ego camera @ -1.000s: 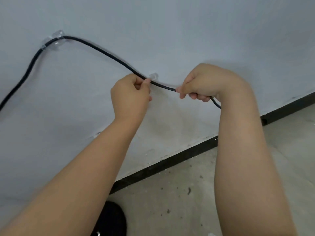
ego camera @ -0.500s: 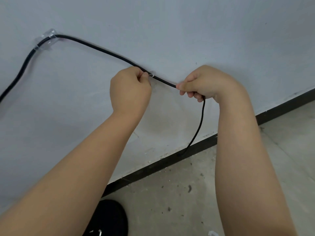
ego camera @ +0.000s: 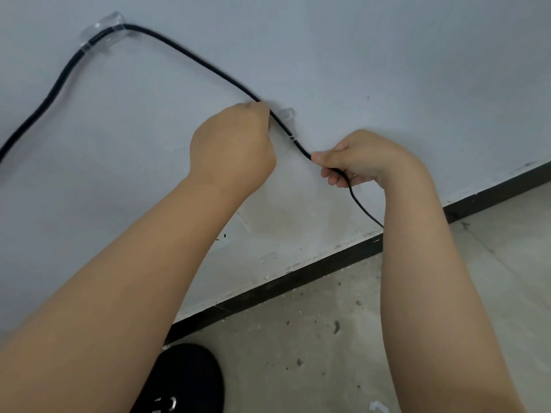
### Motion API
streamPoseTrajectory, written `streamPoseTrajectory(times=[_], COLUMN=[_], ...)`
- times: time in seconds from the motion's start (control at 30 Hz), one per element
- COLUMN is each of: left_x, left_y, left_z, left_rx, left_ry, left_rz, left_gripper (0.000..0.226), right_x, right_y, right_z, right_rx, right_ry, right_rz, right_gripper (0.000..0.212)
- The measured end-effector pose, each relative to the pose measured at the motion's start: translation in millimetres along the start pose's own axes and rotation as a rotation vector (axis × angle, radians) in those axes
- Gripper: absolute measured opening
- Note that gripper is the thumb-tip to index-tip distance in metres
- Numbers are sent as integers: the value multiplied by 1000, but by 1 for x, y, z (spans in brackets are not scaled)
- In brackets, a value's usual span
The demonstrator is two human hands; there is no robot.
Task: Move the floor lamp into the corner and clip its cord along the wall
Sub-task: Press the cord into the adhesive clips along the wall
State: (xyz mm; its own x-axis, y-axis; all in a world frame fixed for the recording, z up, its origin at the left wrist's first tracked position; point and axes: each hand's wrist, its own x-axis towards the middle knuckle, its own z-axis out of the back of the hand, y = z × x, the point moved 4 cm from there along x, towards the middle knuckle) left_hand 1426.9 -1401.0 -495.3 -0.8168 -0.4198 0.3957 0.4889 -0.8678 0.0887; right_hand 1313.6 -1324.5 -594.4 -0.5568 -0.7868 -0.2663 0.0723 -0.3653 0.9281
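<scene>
Both hands [ego camera: 235,150] pinching cord [ego camera: 193,56], seemingly beside clip [ego camera: 286,114]

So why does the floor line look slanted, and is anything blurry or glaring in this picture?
Head view: the wide-angle lens and tilted head slant the black baseboard; light is soft and even, with faint shadows on the wall beside both hands and no glare; the cord is sharp, the clear clip slightly soft.
</scene>
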Motion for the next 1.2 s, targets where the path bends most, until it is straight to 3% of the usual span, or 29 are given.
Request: streamPoseTrajectory(times=[0.13, 0.3, 0.53, 0.63, 0.7, 0.83, 0.97, 1.0, 1.03, 1.1, 1.2], left_x=[-19, -73, -181, -218, -238, -241, -223, -257, -289, -277, -259], left_y=[19, 50, 81, 92, 94, 93, 74, 89, 96, 85, 95], left_z=[-4, -50, -141, -170, -187, -195, -195, -214, -227, -231, -218], left_rx=[-22, -145, -379, -470, -552, -683, -740, -749, -728, -632, -648], left_ry=[20, 146, 396, 420, 445, 457, 417, 384, 386, 421, 369], left_rz=[25, 223, 559, 697, 795, 831, 729, 819, 909, 803, 793], left_gripper=[24, 25, 25, 25, 30, 42, 51, 52, 51, 39, 27], right_x=[0, -1, 6, 4, 6, 6, -4, -4, -4, -4, 6], right_y=[-1, -6, -29, -45, -57, -90, -101, -106, -109, -102, -96], right_z=[-8, -41, -93, -122, -138, -169, -163, -200, -233, -215, -195], right_rx=[-69, -208, -1, 293, 299, 426, 634, 515, 387, 442, 540], right_ry=[23, 147, 76, 30, -26, -53, -53, 27, 119, 122, 44], right_rz=[40, 81, 69, 50, 22, -103, -146, -178, -200, -203, -121], right_gripper=[33, 19, 19, 21, 23, 22, 21, 21, 22, 23, 24])
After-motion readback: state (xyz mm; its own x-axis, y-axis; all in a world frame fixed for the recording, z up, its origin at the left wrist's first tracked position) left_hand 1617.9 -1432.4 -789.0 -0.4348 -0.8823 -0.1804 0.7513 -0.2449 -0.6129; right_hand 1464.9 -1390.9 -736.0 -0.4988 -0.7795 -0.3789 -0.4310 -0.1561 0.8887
